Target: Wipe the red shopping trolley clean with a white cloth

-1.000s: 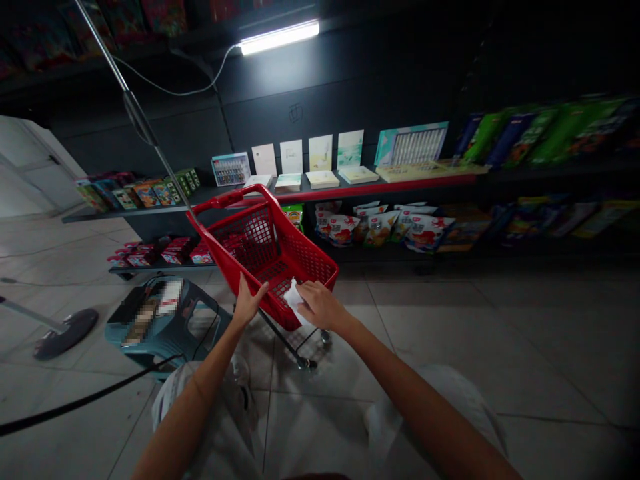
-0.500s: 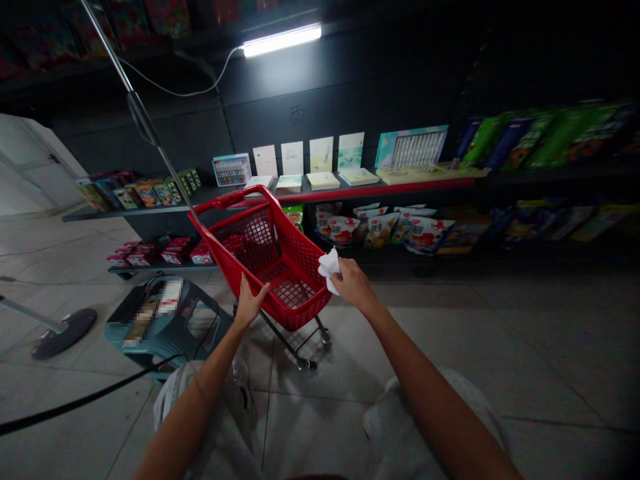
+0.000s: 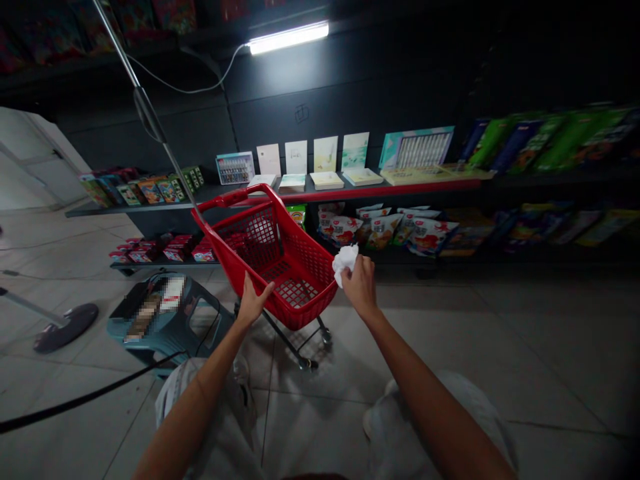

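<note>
The left hand (image 3: 251, 305), thumb spread wide, touches the red plastic shopping cart (image 3: 296, 317) at its right; whether it grips, I cannot tell. The crumpled white wipe (image 3: 344, 262) is pinched in the fingertips of the nearly closed right hand (image 3: 361, 283).

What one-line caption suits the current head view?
Left hand on a red shopping cart, right hand holding a crumpled white cloth or tissue beside it.
</note>
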`<state>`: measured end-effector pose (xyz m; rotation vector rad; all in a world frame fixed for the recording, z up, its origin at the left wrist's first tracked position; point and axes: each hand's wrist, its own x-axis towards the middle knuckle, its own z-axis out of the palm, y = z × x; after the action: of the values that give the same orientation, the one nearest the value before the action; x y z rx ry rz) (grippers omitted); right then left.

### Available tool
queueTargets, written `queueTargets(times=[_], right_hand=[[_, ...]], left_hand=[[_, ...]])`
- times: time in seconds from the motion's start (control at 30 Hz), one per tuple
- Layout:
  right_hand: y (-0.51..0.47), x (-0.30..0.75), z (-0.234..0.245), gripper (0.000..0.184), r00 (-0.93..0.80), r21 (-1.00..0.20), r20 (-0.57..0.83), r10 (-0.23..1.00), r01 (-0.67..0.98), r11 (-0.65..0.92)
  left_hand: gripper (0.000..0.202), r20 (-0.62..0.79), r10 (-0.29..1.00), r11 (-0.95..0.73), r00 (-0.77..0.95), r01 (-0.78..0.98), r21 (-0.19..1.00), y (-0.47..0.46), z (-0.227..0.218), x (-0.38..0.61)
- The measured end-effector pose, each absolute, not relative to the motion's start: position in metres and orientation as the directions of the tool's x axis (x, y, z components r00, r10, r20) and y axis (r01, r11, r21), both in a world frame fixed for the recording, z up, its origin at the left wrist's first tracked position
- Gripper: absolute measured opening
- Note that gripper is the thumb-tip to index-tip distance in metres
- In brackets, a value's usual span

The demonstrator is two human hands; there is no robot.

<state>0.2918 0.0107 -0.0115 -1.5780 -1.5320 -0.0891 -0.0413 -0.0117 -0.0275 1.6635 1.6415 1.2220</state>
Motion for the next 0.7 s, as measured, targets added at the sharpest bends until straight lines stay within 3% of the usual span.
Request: queueTargets(times=[0.2, 0.37, 0.7], right_hand=[[0.015, 0.278, -0.028, 0.041, 0.471, -0.795, 0.537, 0.700, 0.560, 0.234], [0.001, 0.262, -0.049, 0.035, 0.544, -0.891, 0.446, 0.711, 0.348, 0.292], [-0.047, 0.233, -0.103, 0.040, 0.520, -0.999, -0.031, 0.853, -0.005, -0.033]], left_hand=[[0.119, 0.248, 0.961, -0.154, -0.121, 0.508, 0.847, -0.014, -0.027, -0.040], [0.115, 0.278, 0.952, -0.178, -0.125, 0.514, 0.839, -0.014, -0.025, -0.041], [0.115, 0.295, 0.941, -0.173, -0.165, 0.516, 0.839, -0.011, -0.025, -0.038]])
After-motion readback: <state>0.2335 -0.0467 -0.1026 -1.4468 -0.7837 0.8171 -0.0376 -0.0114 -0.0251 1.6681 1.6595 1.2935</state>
